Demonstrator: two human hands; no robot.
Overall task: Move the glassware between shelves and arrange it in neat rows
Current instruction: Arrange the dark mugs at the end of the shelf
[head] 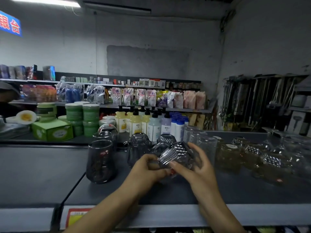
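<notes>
a clear ribbed tumbler [176, 156] is held tipped over between both hands, just above the near middle of the dark grey top shelf [42, 174] and not touching it. the left hand [148, 167] is at its near left end, fingers curled in and pinching the glass there. the right hand [197, 165] wraps the right side, thumb laid across the near face and fingers curled round the far side. which end of the tumbler is the mouth is hard to tell through the reflections. to the left of the hands three smoky dark glasses [101, 162] stand one behind another, the farthest domed on top. just beyond the held tumbler are two dark cut-pattern glasses [138, 145], partly hidden by it. to the right stand clear tumblers [207, 145], then amber glasses [228, 157] and diamond-cut glasses [252, 151]. these overlap and blur towards the right edge, so they cannot be counted, and a stemmed glass [269, 140] is only faintly visible there. beyond the shelf is a cluster of pump bottles [136, 123], mostly yellow with one pale blue and one lilac. white bottles with blue caps [178, 126] sit to their right, and stacks of green tubs [90, 115] and a green box [52, 130] to the left. rows of refill pouches [148, 96] fill the far shelving. a red and yellow price label [77, 216] on the near shelf edge is partly covered by the left forearm.
</notes>
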